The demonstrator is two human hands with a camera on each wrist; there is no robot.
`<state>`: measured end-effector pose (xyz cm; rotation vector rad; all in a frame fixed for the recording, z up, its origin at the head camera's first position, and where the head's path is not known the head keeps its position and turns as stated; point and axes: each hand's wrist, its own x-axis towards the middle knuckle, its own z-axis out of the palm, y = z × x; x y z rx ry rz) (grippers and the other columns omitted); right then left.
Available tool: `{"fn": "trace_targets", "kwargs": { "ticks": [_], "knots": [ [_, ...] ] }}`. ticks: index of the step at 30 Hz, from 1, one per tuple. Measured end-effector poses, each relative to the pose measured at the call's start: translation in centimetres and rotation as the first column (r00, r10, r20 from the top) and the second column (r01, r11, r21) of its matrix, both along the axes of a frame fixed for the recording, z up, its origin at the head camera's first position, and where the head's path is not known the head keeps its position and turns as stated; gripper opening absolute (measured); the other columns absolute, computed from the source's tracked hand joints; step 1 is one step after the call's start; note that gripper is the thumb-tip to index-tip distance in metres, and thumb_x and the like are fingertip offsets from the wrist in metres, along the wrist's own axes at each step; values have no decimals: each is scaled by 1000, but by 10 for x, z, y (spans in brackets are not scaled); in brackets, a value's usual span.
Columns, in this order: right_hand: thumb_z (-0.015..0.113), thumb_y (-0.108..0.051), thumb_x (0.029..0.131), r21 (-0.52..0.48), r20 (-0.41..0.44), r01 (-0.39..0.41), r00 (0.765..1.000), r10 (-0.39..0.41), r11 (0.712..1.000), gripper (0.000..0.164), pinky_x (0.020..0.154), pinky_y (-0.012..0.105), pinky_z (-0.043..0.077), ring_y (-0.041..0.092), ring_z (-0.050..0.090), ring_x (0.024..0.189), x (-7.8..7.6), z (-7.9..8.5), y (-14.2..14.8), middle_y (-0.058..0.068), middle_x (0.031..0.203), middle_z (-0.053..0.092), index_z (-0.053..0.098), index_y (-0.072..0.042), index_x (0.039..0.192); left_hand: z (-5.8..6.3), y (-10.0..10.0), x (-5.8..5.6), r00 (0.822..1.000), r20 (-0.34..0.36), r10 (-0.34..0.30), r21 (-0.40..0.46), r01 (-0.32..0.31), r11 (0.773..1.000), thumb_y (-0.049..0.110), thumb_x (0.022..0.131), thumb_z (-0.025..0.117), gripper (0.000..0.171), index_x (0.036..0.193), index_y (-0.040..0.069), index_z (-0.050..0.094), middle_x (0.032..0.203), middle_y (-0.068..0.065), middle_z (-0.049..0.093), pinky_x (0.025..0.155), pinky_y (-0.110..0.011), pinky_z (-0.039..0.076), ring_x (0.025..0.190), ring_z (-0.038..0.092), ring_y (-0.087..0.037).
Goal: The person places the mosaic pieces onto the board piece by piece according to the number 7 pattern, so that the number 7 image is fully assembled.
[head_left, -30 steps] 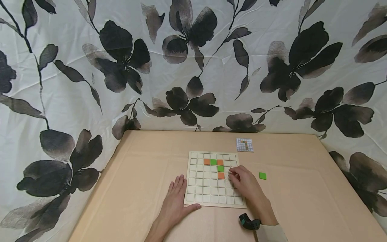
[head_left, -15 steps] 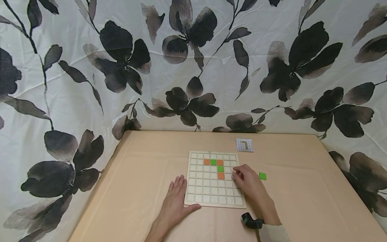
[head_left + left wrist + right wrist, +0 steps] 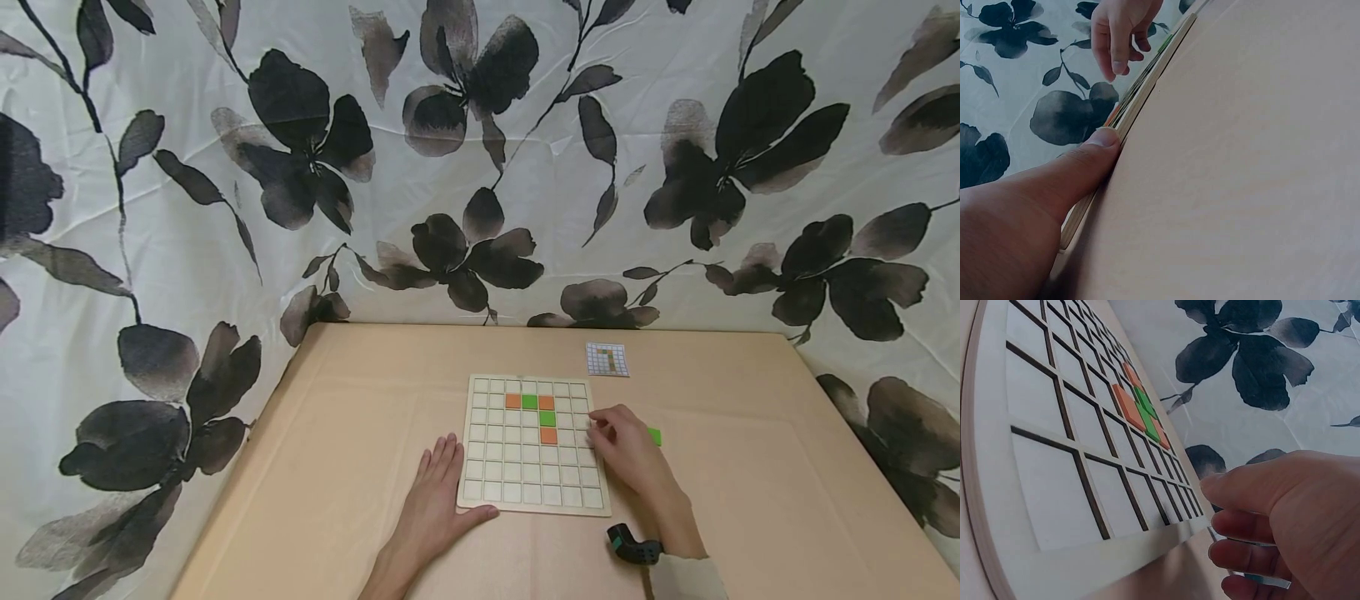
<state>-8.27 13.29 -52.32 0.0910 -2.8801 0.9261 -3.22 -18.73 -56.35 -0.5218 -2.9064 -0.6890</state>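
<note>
A pale wooden grid board (image 3: 522, 472) lies on the table with orange tiles (image 3: 549, 436) and green tiles (image 3: 547, 418) set in a T-like bent row near its upper middle. My left hand (image 3: 435, 504) rests along the board's left edge, fingers straight, its thumb (image 3: 1102, 139) on the near edge. My right hand (image 3: 636, 454) hovers by the board's right edge, fingers loosely curled, and nothing shows between them in the left wrist view. Just behind it a loose green tile (image 3: 656, 437) lies on the table, partly hidden by that hand.
A small printed card (image 3: 607, 360) with a coloured grid pattern lies beyond the board's top right corner. The light wooden table (image 3: 360, 400) ends at a white cloth (image 3: 570, 192) with dark flowers. A black band (image 3: 633, 546) sits on the right wrist.
My right hand has drawn back to the right, off the board's cells towards the loose green tile, now partly covering it. The left hand and the placed tiles stay where they were.
</note>
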Motion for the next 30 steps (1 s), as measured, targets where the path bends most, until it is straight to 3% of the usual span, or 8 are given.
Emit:
{"fn": "trace_targets", "kwargs": {
  "ticks": [30],
  "knots": [
    [70, -18, 93, 10, 7, 56, 998, -56, 998, 30, 84, 43, 59, 26, 61, 95, 1, -3, 24, 14, 111, 64, 69, -2, 119, -2, -1, 0, 1000, 3, 1, 0, -1, 1000, 73, 79, 66, 110, 151, -4, 38, 162, -21, 32, 129, -49, 18, 153, 26, -36]
  ]
}}
